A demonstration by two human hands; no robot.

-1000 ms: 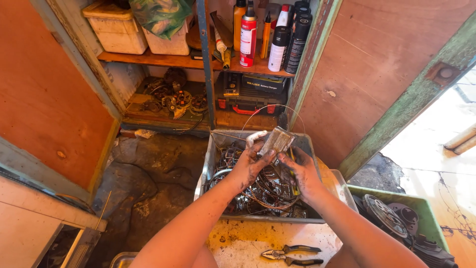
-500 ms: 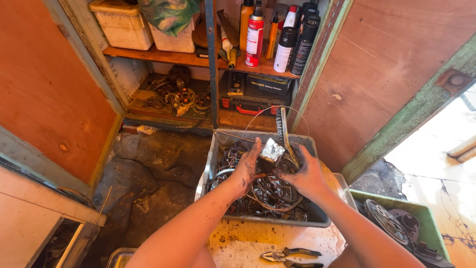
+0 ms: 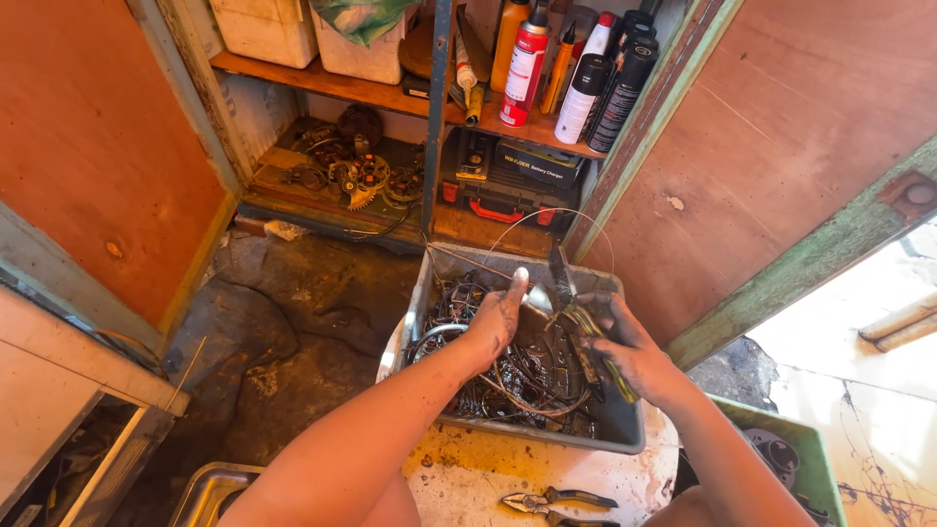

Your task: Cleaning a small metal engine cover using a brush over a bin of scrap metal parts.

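Two hands over the grey bin (image 3: 625, 434), both greasy. My left hand (image 3: 498, 317) reaches into the bin from its near left side, thumb raised toward the far wall, fingers curled down among the tangled wires and metal parts (image 3: 517, 376) that fill it; whether they pinch any single piece I cannot tell. My right hand (image 3: 625, 351) sits at the right side of the bin, clenched around a bundle of yellow-green wires (image 3: 595, 342) that runs out on both sides of the fist. A dark flat blade-like piece (image 3: 559, 276) stands up just past that hand, near the bin's far rim. A thin wire loop (image 3: 547, 220) arcs above the far rim.

Bin rests on a stained pale surface (image 3: 468, 473). Pliers with dark handles (image 3: 556, 503) lie on that surface just in front of the bin. Green crate (image 3: 810, 464) stands to the right of the bin, close by.

Behind the bin, an open wooden cabinet: red spray can (image 3: 525, 63) and black spray cans (image 3: 625, 78) on the upper shelf, a dark case with red trim (image 3: 512, 185) on the lower shelf directly beyond the bin, gears and sprockets (image 3: 356, 176) to the left of that case. Dark rough floor (image 3: 283, 332) lies left of the bin.
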